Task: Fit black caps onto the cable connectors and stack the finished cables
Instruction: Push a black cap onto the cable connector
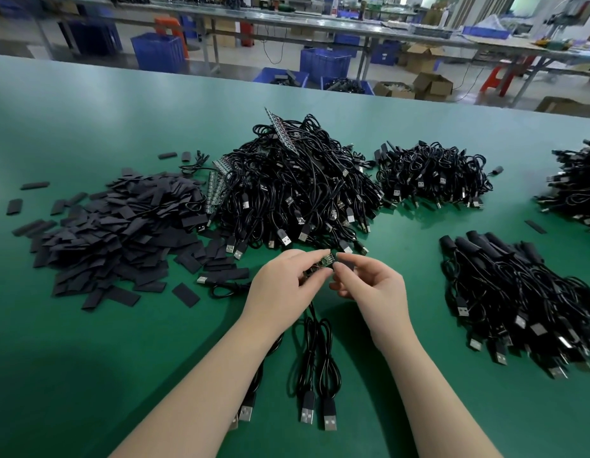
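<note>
The left hand [288, 279] pinches a small green circuit-board connector [321, 263] at the end of a thin black cable between thumb and fingertips, at the centre of the view. The right hand [369, 285] meets it from 3 o'clock, its thumb and forefinger closed on the board's far tip; whether it holds a cap there cannot be told. From the left hand, several black cables with silver USB plugs [315, 375] hang down toward 6 o'clock onto the green table mat [88, 358]. At 3 o'clock lies a neat stack of finished cables with black sleeves over their ends [518, 299], so a fair share of the work looks done. At 9 o'clock spreads a loose heap of flat black rectangular caps [115, 233], still plentiful. Beyond the hands, at 12 o'clock, rises a large tangled mound of black cables [296, 190], apparently uncapped, with strips of bare boards poking out. Further bundles [432, 175] sit at 1 and 2 o'clock. Much appears left to do.
</note>
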Demonstrator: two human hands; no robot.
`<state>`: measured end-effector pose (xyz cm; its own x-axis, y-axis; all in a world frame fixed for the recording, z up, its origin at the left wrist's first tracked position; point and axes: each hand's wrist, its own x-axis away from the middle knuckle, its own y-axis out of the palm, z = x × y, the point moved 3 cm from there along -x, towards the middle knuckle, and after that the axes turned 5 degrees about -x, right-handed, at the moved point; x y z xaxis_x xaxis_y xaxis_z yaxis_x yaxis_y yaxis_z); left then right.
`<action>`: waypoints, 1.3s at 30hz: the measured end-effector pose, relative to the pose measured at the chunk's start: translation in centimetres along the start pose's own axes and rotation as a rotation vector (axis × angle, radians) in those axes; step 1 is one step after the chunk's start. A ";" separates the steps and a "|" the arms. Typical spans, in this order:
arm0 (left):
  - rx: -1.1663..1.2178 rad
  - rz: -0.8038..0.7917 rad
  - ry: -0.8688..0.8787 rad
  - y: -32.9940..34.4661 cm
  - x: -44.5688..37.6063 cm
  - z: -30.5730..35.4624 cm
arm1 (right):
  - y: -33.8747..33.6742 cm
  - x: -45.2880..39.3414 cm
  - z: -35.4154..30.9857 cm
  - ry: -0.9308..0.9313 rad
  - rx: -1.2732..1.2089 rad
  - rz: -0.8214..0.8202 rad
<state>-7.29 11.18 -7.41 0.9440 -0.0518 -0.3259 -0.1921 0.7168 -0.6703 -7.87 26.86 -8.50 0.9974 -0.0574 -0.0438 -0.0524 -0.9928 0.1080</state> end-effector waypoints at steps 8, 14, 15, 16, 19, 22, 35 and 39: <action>0.062 0.001 -0.005 0.1 -0.1 -0.3 | 0.2 0.0 0.1 0.050 -0.197 -0.111; 0.125 -0.009 0.017 0.1 -0.3 -0.2 | 0.7 0.1 -0.1 0.026 -0.166 -0.086; 0.127 -0.010 0.017 0.1 -0.3 -0.3 | 0.8 0.2 -0.1 0.026 -0.165 -0.083; 0.130 -0.008 0.016 0.1 -0.3 -0.3 | 0.8 0.2 -0.1 0.023 -0.158 -0.081; 0.129 0.000 0.025 -0.1 -0.3 -0.3 | 0.9 0.4 -0.1 0.003 -0.130 -0.073; 0.133 -0.002 0.030 -0.2 -0.1 0.0 | 0.9 0.5 -0.2 -0.004 -0.147 -0.076; 0.175 0.044 -0.053 0.1 -0.2 -0.8 | -0.1 0.2 -0.6 -0.069 -0.232 0.078; 0.210 0.025 -0.105 0.1 -0.2 -1.0 | -0.5 0.2 -1.2 -0.131 -0.232 0.082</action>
<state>-7.75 10.56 -8.13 0.9645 0.0330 -0.2621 -0.1664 0.8464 -0.5059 -7.55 27.43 -7.34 0.9746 -0.1644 -0.1523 -0.1044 -0.9344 0.3406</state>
